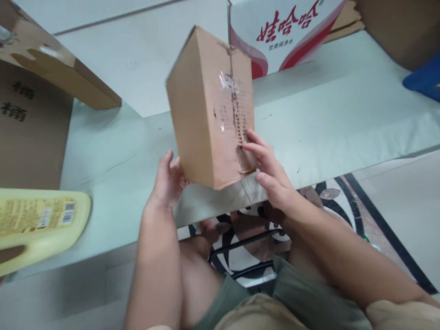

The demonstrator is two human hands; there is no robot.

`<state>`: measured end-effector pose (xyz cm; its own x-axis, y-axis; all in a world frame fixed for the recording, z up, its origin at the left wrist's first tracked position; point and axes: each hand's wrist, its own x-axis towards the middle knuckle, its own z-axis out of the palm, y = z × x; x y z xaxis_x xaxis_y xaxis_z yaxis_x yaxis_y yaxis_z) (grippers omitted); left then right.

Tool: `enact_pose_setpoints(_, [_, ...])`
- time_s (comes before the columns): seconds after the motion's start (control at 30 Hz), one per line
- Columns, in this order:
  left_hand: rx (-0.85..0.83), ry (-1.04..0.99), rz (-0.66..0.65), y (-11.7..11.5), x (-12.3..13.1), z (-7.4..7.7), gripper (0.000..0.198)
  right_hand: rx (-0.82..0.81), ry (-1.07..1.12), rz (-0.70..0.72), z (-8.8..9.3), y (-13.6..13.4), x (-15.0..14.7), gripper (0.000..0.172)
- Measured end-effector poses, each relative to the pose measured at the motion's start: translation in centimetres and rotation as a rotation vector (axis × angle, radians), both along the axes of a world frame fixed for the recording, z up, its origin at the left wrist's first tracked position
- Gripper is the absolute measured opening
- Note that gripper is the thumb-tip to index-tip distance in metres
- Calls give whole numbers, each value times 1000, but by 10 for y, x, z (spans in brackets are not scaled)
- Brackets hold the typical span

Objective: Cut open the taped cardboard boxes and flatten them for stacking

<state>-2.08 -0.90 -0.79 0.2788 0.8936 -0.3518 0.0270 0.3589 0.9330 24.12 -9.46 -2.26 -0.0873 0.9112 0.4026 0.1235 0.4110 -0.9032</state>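
Note:
A brown cardboard box (192,114) stands tilted between my hands, over the front part of the pale green surface. Its side toward the right has a torn perforated line and shiny bits of clear tape. My left hand (168,181) supports the lower left of the box, thumb raised and fingertips partly hidden behind it. On the right side, my right hand (271,169) presses its fingertips near the perforated line, with the thumb by the lower corner. The inside of the box is hidden.
The pale green bench top (330,119) runs across. A white and red carton (285,41) stands behind, larger cardboard boxes (30,137) at left. A pale yellow jug (44,224) lies at front left, a blue object (424,80) at far right. Below is a patterned floor mat (338,201).

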Motion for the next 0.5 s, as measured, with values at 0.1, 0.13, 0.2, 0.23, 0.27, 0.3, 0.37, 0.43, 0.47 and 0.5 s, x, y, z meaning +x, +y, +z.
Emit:
enact_pose_setpoints(0.1, [-78,92,-125,-7,4,-1,70,36,10,-60,-2,2,1,51])
enact_pose_setpoints(0.13, [-128,135,-195,-10,5,-1,67,46,16,-98,-3,2,2,50])
enact_pose_setpoints(0.2, [-232,242,-379,-15,8,1,55,60,29,-172,-3,3,4,44])
enact_pose_setpoints(0.23, [-264,292,-459,-17,9,2,48,59,23,-193,-2,3,5,42])
enact_pose_setpoints(0.27, [-278,331,-513,-17,9,3,40,54,4,-196,-1,3,5,39])
enact_pose_setpoints(0.3, [-263,357,-524,-16,9,3,33,48,-21,-182,1,2,6,37])
enact_pose_setpoints(0.37, [-165,386,-399,-11,6,2,26,45,-62,-129,4,1,5,30])
enact_pose_setpoints(0.43, [-26,386,-93,-2,1,-1,29,58,-60,-80,7,0,3,26])
enact_pose_setpoints(0.47, [73,346,134,2,-2,-4,31,59,-51,-59,7,0,2,25])
enact_pose_setpoints(0.5, [193,287,327,6,-4,-6,32,58,-46,-38,7,-1,1,26])
